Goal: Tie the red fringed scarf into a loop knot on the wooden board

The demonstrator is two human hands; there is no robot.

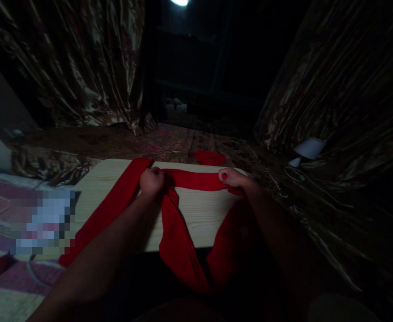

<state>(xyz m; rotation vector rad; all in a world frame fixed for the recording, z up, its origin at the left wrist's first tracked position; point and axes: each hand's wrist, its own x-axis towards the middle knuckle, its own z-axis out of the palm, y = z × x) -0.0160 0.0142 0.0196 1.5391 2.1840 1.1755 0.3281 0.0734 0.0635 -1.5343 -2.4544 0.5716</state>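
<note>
A long red cloth strip, scarf-like, stretches nearly level between my two hands over a pale wooden table. My left hand is closed on its left end. At the other end, the fingers of my right hand are curled tightly round the cloth. From both hands, red lengths hang down past the table's near edge toward my lap. Beside my left forearm, another red strip lies slantwise along the table's left side; whether it joins the held one is hidden by my hand.
Red cloth also lies beyond the far table edge. A pixelated object sits left of the table on striped bedding. A small white lamp with a cord stands at right. Patterned curtains flank a dark window.
</note>
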